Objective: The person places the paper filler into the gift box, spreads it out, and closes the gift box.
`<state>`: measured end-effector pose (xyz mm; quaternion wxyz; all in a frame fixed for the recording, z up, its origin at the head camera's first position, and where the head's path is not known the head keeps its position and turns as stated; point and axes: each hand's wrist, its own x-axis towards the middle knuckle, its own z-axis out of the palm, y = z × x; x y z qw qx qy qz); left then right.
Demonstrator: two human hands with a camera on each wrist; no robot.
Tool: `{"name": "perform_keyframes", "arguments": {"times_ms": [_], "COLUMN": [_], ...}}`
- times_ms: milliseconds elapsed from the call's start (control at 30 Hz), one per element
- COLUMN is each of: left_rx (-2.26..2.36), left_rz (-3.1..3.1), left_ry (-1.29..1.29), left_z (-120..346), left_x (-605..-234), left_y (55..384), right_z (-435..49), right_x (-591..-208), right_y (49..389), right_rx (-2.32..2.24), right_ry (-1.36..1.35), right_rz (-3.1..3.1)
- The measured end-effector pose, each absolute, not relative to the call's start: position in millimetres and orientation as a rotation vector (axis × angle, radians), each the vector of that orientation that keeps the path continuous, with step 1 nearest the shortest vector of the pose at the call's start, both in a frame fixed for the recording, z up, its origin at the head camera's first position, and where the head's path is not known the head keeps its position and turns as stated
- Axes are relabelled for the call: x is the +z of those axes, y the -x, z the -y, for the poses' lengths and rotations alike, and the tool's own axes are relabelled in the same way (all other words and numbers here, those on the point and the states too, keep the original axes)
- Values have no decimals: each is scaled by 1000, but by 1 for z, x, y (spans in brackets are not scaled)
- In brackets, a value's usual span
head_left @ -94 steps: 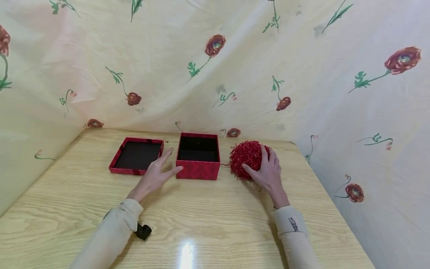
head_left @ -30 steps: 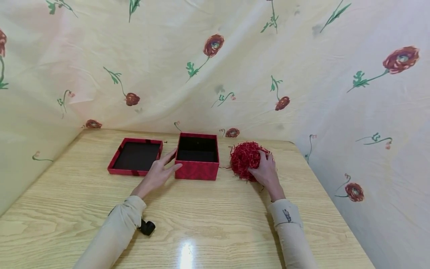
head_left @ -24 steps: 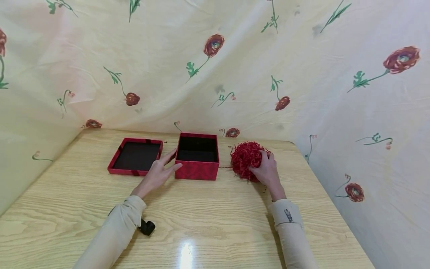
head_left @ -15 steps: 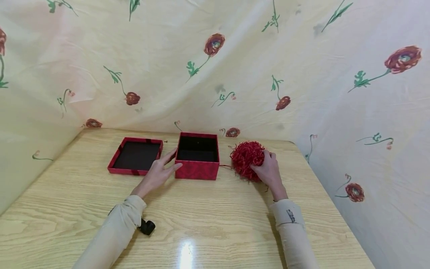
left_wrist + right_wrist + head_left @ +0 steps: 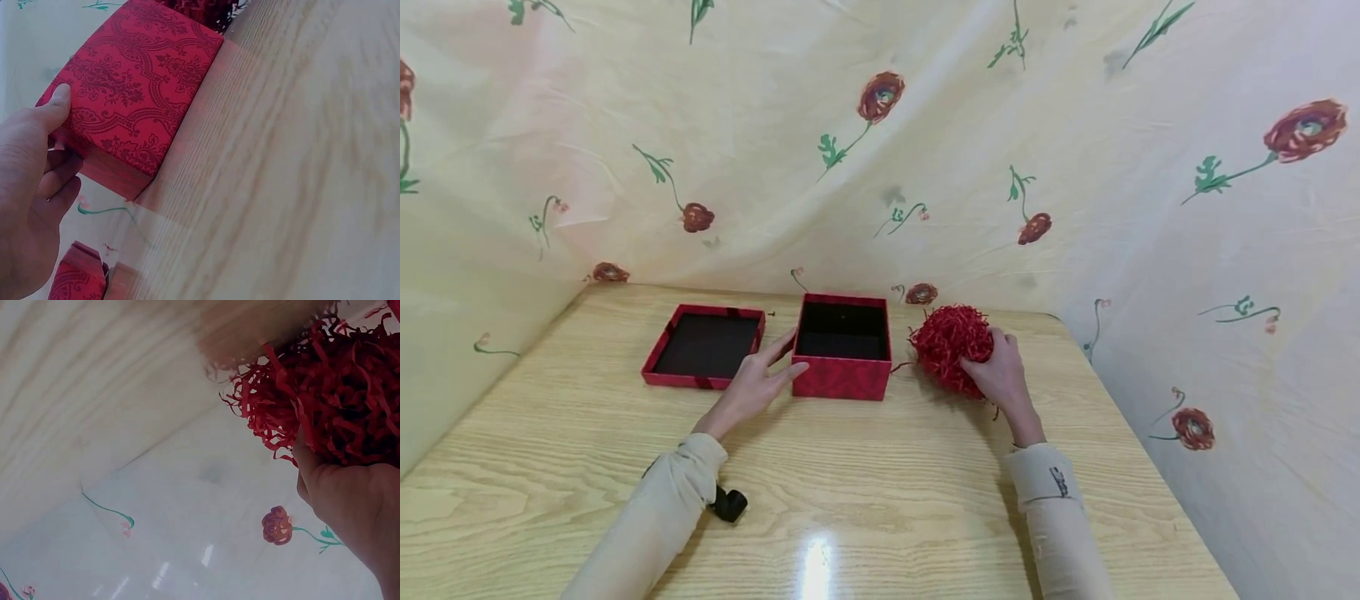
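Note:
A red patterned gift box (image 5: 841,379) with a dark inside stands open on the table. My left hand (image 5: 751,390) holds it at the near left corner. In the left wrist view, the thumb lies on the box's front face (image 5: 134,81) and the fingers rest along its left side. To the right of the box is a loose clump of red shredded paper (image 5: 951,346). My right hand (image 5: 1002,379) grips this clump from its right side. In the right wrist view the strands (image 5: 331,394) hide most of the fingers.
The box's lid (image 5: 703,346) lies upturned left of the box, its dark inside showing. A flowered cloth (image 5: 880,183) hangs behind and beside the wooden table (image 5: 865,483). A black object (image 5: 728,505) shows by the left sleeve.
My left hand has come up against the box corner. The right hand's fingers have drawn in on the shredded paper, and the clump has risen slightly. Box and lid stay put.

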<state>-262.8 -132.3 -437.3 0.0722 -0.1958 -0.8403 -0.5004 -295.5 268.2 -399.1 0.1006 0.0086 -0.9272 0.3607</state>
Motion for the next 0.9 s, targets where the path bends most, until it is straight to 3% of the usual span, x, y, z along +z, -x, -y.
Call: {"name": "perform_keyframes", "arguments": {"times_ms": [900], "left_rx": [-1499], "left_rz": [2488], "left_ry": [614], "left_z": [134], "left_x": [-440], "left_y": [266], "right_z": [-251], "right_x": [-362], "right_y": [294], "right_rx": [1099], "right_ry": [-168], "right_rz": [2598]}}
